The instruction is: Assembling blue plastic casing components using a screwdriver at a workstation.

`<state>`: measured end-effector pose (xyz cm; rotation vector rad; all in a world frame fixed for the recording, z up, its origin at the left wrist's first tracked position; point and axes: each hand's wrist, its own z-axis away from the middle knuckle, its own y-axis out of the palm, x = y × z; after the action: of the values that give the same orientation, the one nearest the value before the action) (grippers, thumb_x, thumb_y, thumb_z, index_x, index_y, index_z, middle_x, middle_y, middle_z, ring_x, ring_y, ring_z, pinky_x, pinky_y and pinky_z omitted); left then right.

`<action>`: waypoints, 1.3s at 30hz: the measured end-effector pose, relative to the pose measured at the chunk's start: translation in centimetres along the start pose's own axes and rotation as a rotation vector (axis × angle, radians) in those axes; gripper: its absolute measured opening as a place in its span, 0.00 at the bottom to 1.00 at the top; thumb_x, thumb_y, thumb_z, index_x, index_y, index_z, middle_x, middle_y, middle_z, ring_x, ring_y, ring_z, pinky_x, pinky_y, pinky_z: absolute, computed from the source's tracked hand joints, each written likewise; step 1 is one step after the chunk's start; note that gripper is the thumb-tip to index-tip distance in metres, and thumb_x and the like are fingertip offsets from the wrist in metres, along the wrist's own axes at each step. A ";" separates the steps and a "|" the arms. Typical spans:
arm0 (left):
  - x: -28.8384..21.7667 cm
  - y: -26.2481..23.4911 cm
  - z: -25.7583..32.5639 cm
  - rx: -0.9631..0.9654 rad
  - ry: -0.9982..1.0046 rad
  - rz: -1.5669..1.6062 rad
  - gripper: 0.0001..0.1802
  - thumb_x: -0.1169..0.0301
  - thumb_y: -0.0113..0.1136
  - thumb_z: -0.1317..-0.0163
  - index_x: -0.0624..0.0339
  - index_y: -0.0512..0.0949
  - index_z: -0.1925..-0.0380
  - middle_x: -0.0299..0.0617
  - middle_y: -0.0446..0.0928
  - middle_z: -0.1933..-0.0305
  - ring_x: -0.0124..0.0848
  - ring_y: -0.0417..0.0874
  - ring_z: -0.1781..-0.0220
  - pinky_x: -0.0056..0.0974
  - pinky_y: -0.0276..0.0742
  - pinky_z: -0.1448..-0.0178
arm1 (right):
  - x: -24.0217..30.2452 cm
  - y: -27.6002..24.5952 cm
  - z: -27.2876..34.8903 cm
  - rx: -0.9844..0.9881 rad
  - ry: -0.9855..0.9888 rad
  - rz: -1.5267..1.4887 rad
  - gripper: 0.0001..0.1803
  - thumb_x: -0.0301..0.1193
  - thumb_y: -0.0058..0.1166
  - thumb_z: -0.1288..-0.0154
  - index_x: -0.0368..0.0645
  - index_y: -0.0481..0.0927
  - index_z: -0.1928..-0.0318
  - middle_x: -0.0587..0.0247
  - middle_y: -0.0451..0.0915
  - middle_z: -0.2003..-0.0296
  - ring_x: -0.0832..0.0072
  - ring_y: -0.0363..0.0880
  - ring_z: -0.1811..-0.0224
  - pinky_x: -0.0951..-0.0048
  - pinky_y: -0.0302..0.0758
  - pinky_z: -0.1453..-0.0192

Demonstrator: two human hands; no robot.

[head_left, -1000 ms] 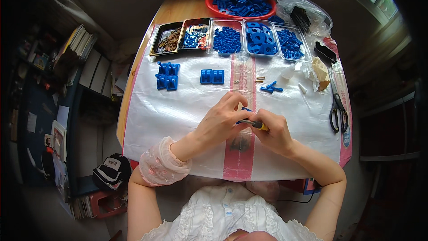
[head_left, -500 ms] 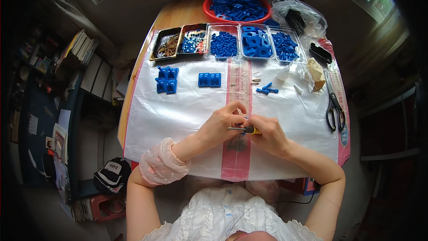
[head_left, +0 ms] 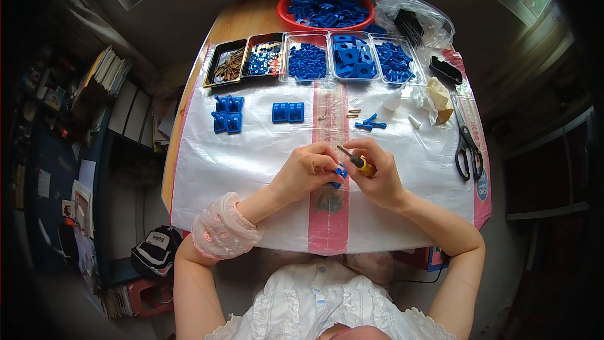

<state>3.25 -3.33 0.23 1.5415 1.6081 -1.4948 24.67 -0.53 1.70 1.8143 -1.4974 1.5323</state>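
Note:
Between the fingers of my left hand [head_left: 306, 170] is a small blue plastic part [head_left: 340, 173], partly hidden by the fingertips. My right hand [head_left: 377, 176] is curled round a screwdriver [head_left: 362, 164] with a yellow and black handle; its metal shaft points up and left, off the blue part. Beyond my hands lie two square blue pieces [head_left: 288, 112] side by side, and a cluster of blue assemblies [head_left: 227, 114] to their left. A few small blue levers [head_left: 370, 123] and thin metal pins [head_left: 353, 113] rest farther right.
Clear trays of blue parts [head_left: 307, 62] stand in a row with black trays of screws [head_left: 228, 64]. Behind them sits a red basin [head_left: 283, 16] heaped with blue pieces. Black-handled scissors [head_left: 469, 154], a white nozzle [head_left: 414, 122] and a plastic bag [head_left: 434, 16] are at the right.
The screwdriver has swung from pointing left across the blue part to pointing up and away from it. My right hand's fingers have shifted upward, and the view has moved slightly.

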 end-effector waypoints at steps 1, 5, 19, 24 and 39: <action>0.0 0.1 0.0 0.000 0.002 0.000 0.07 0.78 0.77 0.46 0.62 0.88 0.67 0.39 0.82 0.62 0.33 0.86 0.65 0.35 0.83 0.59 | -0.5 -0.1 0.0 -0.024 -0.023 0.003 0.18 0.19 0.62 0.34 0.40 0.76 0.45 0.64 0.80 0.74 0.83 0.76 0.75 0.76 0.68 0.73; -0.3 -0.1 0.0 0.011 -0.035 0.000 0.07 0.78 0.77 0.46 0.63 0.88 0.67 0.39 0.82 0.62 0.33 0.86 0.64 0.35 0.84 0.58 | -0.6 -0.2 -0.2 -0.045 0.028 -0.023 0.17 0.20 0.61 0.32 0.40 0.76 0.45 0.66 0.78 0.75 0.86 0.70 0.77 0.77 0.62 0.75; -3.1 -10.0 -2.1 -0.348 -0.085 -0.578 0.07 0.75 0.76 0.42 0.64 0.88 0.65 0.41 0.84 0.62 0.29 0.87 0.65 0.32 0.85 0.62 | -2.2 -0.6 0.0 -0.069 0.007 0.024 0.16 0.18 0.61 0.33 0.41 0.78 0.47 0.67 0.76 0.74 0.84 0.69 0.77 0.76 0.62 0.74; -0.9 -14.9 -1.1 -0.462 -0.184 -0.779 0.09 0.74 0.76 0.42 0.66 0.84 0.66 0.43 0.82 0.65 0.33 0.87 0.68 0.36 0.83 0.61 | -2.0 -0.2 -0.2 -0.007 -0.014 0.032 0.16 0.17 0.62 0.36 0.41 0.78 0.48 0.62 0.78 0.72 0.76 0.75 0.75 0.72 0.69 0.71; 3.6 -16.1 -2.6 -0.267 -0.251 -0.918 0.09 0.76 0.73 0.43 0.67 0.84 0.63 0.47 0.84 0.65 0.38 0.85 0.65 0.40 0.81 0.56 | -1.7 -0.5 -0.3 0.050 0.031 0.048 0.15 0.17 0.61 0.36 0.40 0.79 0.49 0.57 0.81 0.69 0.70 0.81 0.71 0.70 0.75 0.65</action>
<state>-11.33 3.86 3.99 0.4155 2.3686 -1.6827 25.18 0.78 0.51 1.7857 -1.5116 1.6270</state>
